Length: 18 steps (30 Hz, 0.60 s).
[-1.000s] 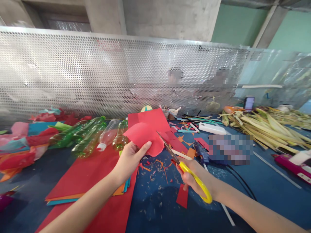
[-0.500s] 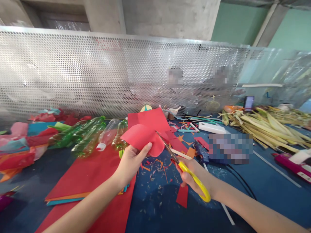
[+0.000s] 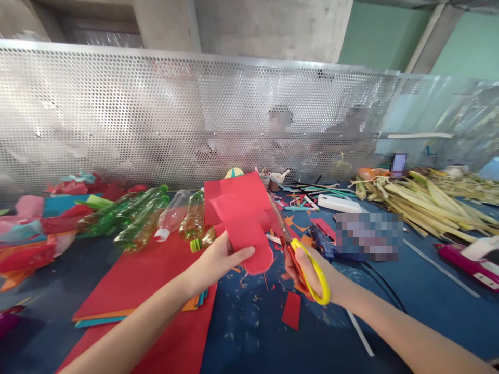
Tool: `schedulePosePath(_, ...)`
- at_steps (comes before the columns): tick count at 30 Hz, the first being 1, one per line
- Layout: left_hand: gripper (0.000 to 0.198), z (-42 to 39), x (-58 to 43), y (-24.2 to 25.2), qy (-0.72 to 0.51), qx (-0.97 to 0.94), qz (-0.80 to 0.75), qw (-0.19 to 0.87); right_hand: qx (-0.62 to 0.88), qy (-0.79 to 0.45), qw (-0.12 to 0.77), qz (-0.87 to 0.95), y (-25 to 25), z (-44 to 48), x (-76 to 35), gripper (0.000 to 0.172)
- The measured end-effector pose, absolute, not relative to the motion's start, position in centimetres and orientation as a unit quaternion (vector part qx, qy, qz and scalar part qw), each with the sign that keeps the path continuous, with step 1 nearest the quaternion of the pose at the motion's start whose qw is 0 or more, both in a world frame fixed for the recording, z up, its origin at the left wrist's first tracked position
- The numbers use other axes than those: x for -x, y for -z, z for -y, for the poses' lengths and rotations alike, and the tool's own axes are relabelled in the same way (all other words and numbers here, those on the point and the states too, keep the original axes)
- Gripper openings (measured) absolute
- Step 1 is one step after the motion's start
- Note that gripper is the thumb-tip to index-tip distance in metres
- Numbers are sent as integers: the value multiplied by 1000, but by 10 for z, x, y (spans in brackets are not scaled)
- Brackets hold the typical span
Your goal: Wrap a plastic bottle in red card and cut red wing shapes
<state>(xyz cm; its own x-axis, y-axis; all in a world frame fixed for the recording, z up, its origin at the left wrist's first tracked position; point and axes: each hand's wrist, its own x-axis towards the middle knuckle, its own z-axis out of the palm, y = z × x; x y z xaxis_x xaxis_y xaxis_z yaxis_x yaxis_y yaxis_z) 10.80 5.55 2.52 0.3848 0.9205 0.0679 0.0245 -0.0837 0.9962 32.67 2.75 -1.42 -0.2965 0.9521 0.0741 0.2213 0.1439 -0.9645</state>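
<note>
Between the thumb and fingers of my left hand (image 3: 218,265) is a piece of red paper (image 3: 247,234) with a rounded lower end, held up over the table. My right hand (image 3: 307,270) grips scissors (image 3: 317,283) with yellow and red handles. Their blades point up and away, just right of the paper; whether they touch it I cannot tell. A flat red sheet (image 3: 230,187) lies behind the held piece. Under my right hand is a small red scrap (image 3: 291,310) on the blue table (image 3: 241,337).
Green and clear plastic bottles (image 3: 144,223) lie at the left, beside stacked red sheets (image 3: 144,280). Paper scraps and markers (image 3: 298,209) are strewn ahead. Dried husks (image 3: 421,202) and a magenta-and-white tool (image 3: 468,262) lie at the right. A perforated metal panel (image 3: 156,114) stands behind.
My left hand has turned the red paper so its rounded end points down toward me. The scissors have shifted slightly, and their handles have spread apart.
</note>
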Motion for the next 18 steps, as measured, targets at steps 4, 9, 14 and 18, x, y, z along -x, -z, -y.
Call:
schedulePosePath(4,59,-57,-100,-17,-227,-695,-321,602,446,-456,417,647,19,-41,-331,53)
schedulePosePath(9,71,-56,-96,-8,-60,-709,-267,650,438,-426,504,610,18,-51,-328,41)
schedulePosePath(14,74,-53,-103,-18,-74,-689,-283,663,424,-407,533,609,13,-51,-327,36)
schedulePosePath(18,44,-48,-113,-24,-245,-664,-393,588,391,-442,507,628,13,-43,-321,39)
